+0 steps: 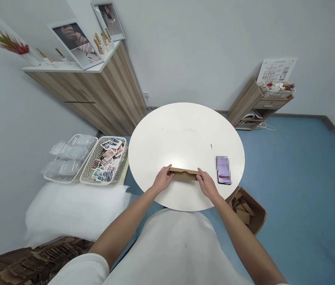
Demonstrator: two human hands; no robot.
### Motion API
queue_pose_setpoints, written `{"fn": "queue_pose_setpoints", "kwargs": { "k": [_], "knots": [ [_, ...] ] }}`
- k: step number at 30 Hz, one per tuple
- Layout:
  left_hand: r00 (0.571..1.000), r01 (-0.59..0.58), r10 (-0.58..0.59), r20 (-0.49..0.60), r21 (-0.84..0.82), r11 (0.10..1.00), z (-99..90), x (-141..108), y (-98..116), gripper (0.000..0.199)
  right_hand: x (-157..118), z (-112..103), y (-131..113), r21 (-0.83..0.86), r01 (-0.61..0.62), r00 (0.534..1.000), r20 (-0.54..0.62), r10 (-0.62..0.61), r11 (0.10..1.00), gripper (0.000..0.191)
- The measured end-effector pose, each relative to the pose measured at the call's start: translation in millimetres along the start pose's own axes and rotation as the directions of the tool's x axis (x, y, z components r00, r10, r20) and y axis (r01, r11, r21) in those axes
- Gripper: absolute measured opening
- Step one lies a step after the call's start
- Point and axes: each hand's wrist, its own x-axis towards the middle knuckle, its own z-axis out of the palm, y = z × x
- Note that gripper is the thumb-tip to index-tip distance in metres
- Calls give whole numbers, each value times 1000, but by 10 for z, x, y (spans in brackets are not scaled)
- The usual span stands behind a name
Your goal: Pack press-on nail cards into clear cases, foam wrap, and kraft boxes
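Note:
A small flat brown cardboard box (185,172) is held between my two hands over the near part of the round white table (185,126). My left hand (163,179) grips its left end, thumb and fingers closed round the edge. At the right end my right hand (206,183) closes on it the same way. The box's long side faces me and shows a notch at the middle of its upper edge. What is inside the box is hidden. To the right of my right hand lies a phone (223,170) with a lit, blurred screen.
Left of the table, one basket (82,181) holds clear plastic packs and another basket (125,158) holds sets of press-on nails. White sheeting (78,209) and stacked flat cardboard (42,261) lie nearer. A carton (260,221) with brown boxes stands at the lower right.

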Motion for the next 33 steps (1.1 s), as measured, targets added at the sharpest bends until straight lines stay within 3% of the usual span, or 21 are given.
{"fn": "queue_pose_setpoints", "kwargs": {
  "k": [5,10,18,26,33],
  "knots": [
    [1000,14,-13,12,-28,1000,-26,125,3,43,151,-64,-15,46,-12,1000,7,12,999,46],
    [998,53,-50,-27,97,994,-30,204,61,44,255,-103,-101,-48,-76,997,-25,75,996,45],
    [996,-22,44,-82,247,969,-20,195,95,44,285,-189,-239,-227,-64,996,42,76,972,45],
    [989,-64,87,-121,179,982,-16,212,91,41,314,-288,-272,-3,-10,995,98,10,1000,43],
    [993,-73,83,-83,115,991,-57,228,70,35,338,-323,-191,285,-159,972,213,99,945,38]
  ]
}}
